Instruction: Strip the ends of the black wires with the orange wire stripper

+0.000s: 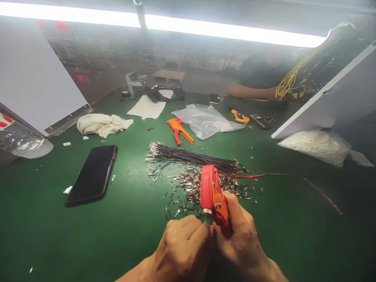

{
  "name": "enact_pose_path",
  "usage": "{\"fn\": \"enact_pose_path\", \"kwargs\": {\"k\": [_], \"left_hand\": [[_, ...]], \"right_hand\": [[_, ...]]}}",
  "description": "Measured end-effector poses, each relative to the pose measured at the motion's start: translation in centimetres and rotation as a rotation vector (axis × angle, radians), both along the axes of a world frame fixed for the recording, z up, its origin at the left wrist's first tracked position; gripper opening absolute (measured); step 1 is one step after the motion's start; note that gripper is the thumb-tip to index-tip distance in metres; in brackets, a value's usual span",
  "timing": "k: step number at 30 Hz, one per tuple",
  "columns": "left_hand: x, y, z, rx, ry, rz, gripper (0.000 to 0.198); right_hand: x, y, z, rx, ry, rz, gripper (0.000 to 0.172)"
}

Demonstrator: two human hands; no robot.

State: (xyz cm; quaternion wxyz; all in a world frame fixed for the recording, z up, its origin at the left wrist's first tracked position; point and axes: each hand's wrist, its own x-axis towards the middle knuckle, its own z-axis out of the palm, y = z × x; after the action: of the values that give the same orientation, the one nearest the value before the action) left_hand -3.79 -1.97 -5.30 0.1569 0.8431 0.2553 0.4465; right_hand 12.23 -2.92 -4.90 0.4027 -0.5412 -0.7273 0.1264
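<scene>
My right hand (242, 235) is wrapped round a red and orange hand tool (216, 197), its red head pointing up and away from me. Close against it on the left, my left hand (186, 244) is closed in a fist; what its fingers hold is hidden. Beyond the tool lies a bundle of black wires (190, 156) with bare or metal-tipped ends. A pile of short wire scraps (190, 184) spreads below the bundle. A thin red wire (266, 174) runs from behind the tool to the right.
A black phone (92, 174) lies at left, a white cloth (102, 124) behind it. Further back are an orange-red tool (179, 131), a plastic bag (205, 121) and a yellow tool (240, 116). Across the table a person's arm (252, 92) reaches near yellow wires (289, 82).
</scene>
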Motion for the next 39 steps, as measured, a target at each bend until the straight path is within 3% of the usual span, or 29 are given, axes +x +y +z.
{"fn": "enact_pose_path", "kwargs": {"k": [10, 15, 17, 22, 29, 34, 39], "left_hand": [[0.1, 0.4, -0.3, 0.066, -0.035, 0.056, 0.03], [-0.4, -0.1, 0.4, 0.242, 0.053, 0.213, 0.032], [-1.0, 0.1, 1.0, 0.178, 0.11, 0.263, 0.031], [-1.9, 1.2, 2.1, -0.116, -0.08, 0.222, 0.026], [-1.4, 1.9, 1.4, -0.252, -0.13, 0.214, 0.025], [-0.7, 1.7, 1.3, -0.329, -0.169, 0.136, 0.019], [-0.6, 1.3, 1.0, -0.3, -0.189, 0.024, 0.015]], "right_hand": [[-0.1, 0.3, -0.1, 0.111, -0.093, -0.069, 0.031], [1.8, 0.8, -0.3, 0.037, -0.108, -0.287, 0.03], [2.6, 1.0, -0.6, -0.024, -0.085, -0.348, 0.028], [2.8, 0.7, -0.9, -0.158, 0.049, -0.3, 0.03], [1.8, 0.3, 0.8, -0.179, 0.192, -0.351, 0.026], [1.1, 0.4, 1.9, -0.359, 0.55, -0.113, 0.024], [1.1, -0.1, 1.7, -0.45, 0.803, 0.078, 0.024]]}}
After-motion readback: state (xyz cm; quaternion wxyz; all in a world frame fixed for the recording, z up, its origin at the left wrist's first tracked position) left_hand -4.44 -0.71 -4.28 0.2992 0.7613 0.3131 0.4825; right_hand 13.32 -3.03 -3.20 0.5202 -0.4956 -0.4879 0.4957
